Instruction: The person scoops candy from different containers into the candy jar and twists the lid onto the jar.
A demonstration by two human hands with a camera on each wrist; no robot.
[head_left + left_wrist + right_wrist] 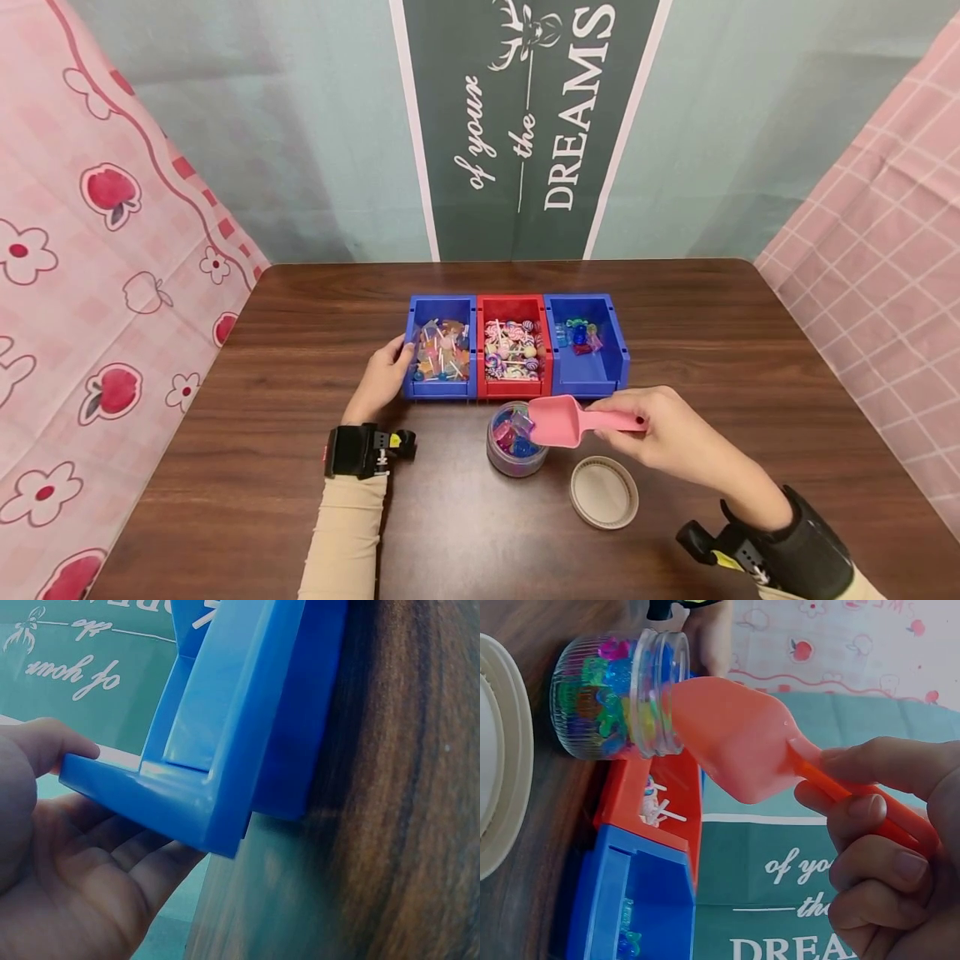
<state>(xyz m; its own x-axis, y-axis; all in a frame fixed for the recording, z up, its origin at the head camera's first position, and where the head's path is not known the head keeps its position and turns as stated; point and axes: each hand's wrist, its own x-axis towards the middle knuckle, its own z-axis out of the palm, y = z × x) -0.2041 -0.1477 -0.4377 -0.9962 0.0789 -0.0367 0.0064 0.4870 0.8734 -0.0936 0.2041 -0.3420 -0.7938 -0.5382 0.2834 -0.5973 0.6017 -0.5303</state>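
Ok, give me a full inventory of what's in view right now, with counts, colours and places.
bins: three in a row, blue, red, blue, mid-table.
left blue bin: mixed orange and clear candies inside.
red bin: swirl lollipops inside.
right blue bin: a few blue and pink pieces at its back, mostly bare.
jar: one, clear, open, with coloured pieces inside, in front of the red bin.
lid: one, cream, flat on the table right of the jar.
scoop: one, pink, its mouth over the jar.
table: one, dark wood.
banner: one, green with white lettering, on the back wall.
left hand: rests against the left blue bin's outer side.
right hand: grips the scoop's handle.
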